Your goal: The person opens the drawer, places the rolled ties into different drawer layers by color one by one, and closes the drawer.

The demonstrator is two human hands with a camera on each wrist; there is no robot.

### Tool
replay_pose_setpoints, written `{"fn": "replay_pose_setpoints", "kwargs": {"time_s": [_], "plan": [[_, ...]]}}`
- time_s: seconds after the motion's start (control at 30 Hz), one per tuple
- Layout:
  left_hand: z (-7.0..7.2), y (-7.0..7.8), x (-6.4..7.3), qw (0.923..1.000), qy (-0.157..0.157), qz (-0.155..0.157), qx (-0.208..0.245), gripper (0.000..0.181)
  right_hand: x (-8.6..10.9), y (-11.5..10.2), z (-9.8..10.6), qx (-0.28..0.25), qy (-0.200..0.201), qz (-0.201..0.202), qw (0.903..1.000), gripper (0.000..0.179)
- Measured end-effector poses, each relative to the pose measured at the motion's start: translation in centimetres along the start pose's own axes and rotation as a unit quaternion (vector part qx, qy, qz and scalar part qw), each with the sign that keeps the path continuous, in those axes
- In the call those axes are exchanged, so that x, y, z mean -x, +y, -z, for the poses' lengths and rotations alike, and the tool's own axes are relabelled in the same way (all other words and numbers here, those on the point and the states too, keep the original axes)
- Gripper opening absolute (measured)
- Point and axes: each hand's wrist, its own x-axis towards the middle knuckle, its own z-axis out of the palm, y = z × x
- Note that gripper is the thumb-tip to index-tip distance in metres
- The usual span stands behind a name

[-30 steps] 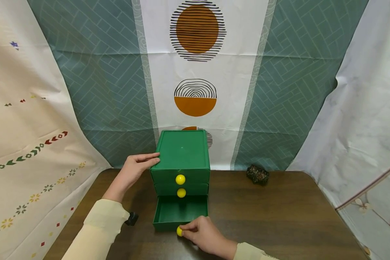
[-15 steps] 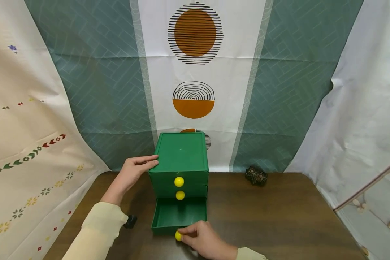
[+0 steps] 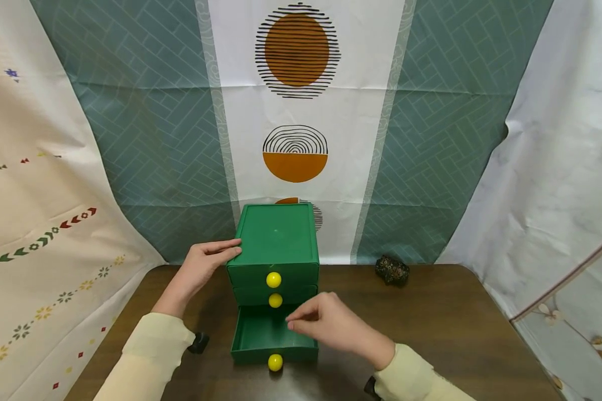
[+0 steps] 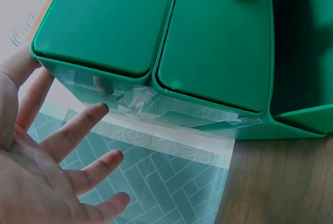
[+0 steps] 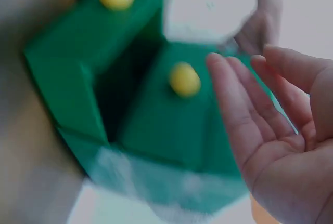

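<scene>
A green cabinet (image 3: 278,234) of three stacked drawers stands on the table, each drawer with a round yellow knob. The upper two drawers are closed; the bottom drawer (image 3: 251,355) is pulled out, and its bare inside shows. Fingertips of my left hand (image 3: 203,266) rest at the cabinet's upper left edge; in the left wrist view the other fingers spread beside its taped side (image 4: 140,99). My right hand (image 3: 333,326) hovers over the right part of the pulled-out drawer, holding nothing, apart from the bottom knob (image 3: 275,362). The right wrist view is blurred.
A dark patterned object (image 3: 392,270) lies on the brown table (image 3: 406,334) at the back right. Behind the cabinet hangs a green and white printed cloth (image 3: 296,111). Light patterned cloths hang on both sides.
My right hand has let go of the bottom drawer's knob and risen up and away from it. The left hand stays at the cabinet's edge; the drawer remains pulled out.
</scene>
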Motion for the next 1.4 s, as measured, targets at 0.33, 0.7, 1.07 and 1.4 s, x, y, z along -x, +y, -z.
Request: {"fn": "replay_pose_setpoints", "kwargs": {"time_s": [0.33, 0.7, 1.07, 1.4], "plan": [[0.1, 0.1, 0.1, 0.9999, 0.002, 0.005, -0.009, 0.046, -1.1, 0.4, 8.3, 0.056, 0.276, -0.007, 0.9594, 0.013], [0.6, -2.8, -1.7, 0.9999, 0.010, 0.000, -0.009, 0.048, -0.8, 6.7, 13.9, 0.183, 0.419, -0.056, 0.8876, 0.035], [0.5, -2.2, -1.4, 0.9999, 0.012, -0.004, -0.004, 0.048, -0.1, 13.5, 15.3, 0.245, 0.363, -0.119, 0.8911, 0.055], [0.5, -3.0, -1.7, 0.9999, 0.007, -0.014, 0.006, 0.046, 0.5, 17.8, 15.2, 0.297, 0.289, -0.172, 0.8936, 0.060]]}}
